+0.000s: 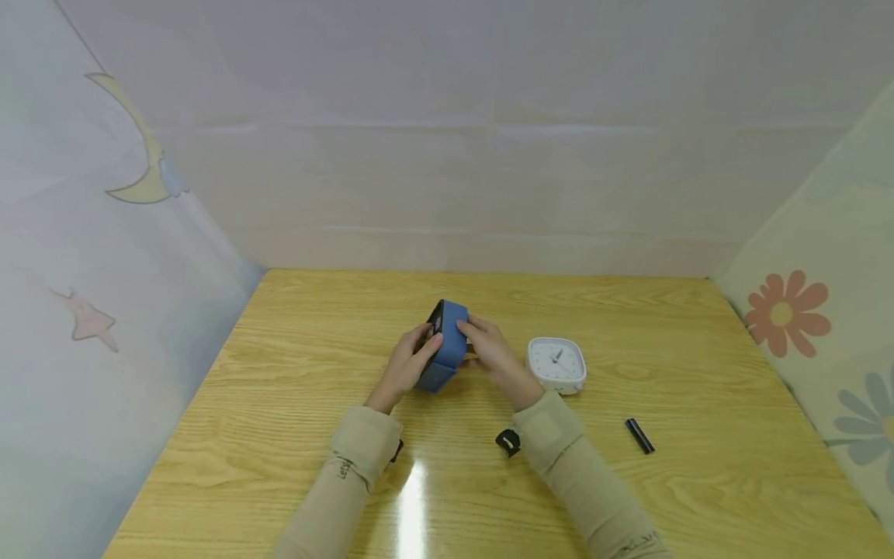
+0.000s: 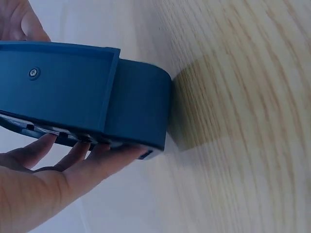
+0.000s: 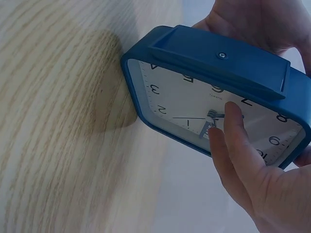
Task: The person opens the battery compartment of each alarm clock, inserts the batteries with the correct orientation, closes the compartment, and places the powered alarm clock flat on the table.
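Note:
Both hands hold a blue desk clock (image 1: pixel 452 335) above the table, tilted, with its foot and a screw (image 2: pixel 33 73) showing. My left hand (image 1: pixel 405 366) grips it from the left, the thumb along the blue casing and the fingers at the back, as the left wrist view (image 2: pixel 53 187) shows from below. My right hand (image 1: pixel 494 359) holds the other side. In the right wrist view two fingertips of the right hand (image 3: pixel 262 179) lie over the white dial (image 3: pixel 184 104), near the clock hands. The numerals appear upside down there.
A white alarm clock (image 1: pixel 556 363) lies face up just right of the right forearm. Farther right and nearer lies a small dark cylinder (image 1: pixel 639 435), which looks like a battery. Patterned cloth walls (image 1: pixel 447 194) enclose the wooden table (image 1: pixel 293 373) at back and sides.

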The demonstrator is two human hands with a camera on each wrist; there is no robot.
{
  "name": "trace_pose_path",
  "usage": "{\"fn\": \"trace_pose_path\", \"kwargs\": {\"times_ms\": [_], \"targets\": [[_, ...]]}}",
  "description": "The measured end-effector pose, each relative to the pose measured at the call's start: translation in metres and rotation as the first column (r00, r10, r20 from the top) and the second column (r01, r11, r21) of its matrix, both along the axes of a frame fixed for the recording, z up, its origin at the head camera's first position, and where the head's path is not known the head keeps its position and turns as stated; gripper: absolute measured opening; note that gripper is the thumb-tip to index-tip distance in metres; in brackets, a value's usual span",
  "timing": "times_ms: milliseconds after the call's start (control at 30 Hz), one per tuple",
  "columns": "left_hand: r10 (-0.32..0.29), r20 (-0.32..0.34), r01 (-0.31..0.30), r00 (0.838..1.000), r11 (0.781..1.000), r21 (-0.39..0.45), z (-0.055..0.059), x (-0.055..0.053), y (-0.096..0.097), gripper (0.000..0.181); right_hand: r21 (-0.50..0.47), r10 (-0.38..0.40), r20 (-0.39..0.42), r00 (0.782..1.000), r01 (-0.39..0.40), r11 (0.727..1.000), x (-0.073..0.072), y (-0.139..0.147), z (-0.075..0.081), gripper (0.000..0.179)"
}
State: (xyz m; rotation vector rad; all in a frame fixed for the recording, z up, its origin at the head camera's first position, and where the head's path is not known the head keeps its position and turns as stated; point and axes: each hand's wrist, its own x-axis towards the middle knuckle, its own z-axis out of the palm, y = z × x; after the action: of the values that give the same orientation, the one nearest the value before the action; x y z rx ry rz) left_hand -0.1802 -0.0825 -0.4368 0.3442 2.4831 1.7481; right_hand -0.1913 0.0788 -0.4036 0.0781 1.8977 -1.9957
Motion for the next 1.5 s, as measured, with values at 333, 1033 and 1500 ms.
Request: {"fn": "trace_pose_path", "kwargs": {"times_ms": [333, 1033, 1500], "targets": [[0.026, 0.071, -0.027, 0.997, 0.999, 0.017, -0.002, 0.003, 0.004, 0.060, 0.049, -0.006, -0.039, 0.999, 0.008, 0.999, 0.003, 0.003, 0.001, 0.049], [0.004, 0.064, -0.007, 0.998, 0.999, 0.045, -0.001, 0.001, 0.020, 0.062, 0.077, 0.013, -0.048, 0.999, -0.010, 0.997, 0.002, 0.020, 0.005, 0.052], [-0.040, 0.151, 0.025, 0.988, 0.995, 0.097, 0.007, 0.003, 0.025, 0.057, 0.109, 0.015, -0.055, 0.998, -0.009, 0.994, 0.001, 0.026, 0.006, 0.054]]}}
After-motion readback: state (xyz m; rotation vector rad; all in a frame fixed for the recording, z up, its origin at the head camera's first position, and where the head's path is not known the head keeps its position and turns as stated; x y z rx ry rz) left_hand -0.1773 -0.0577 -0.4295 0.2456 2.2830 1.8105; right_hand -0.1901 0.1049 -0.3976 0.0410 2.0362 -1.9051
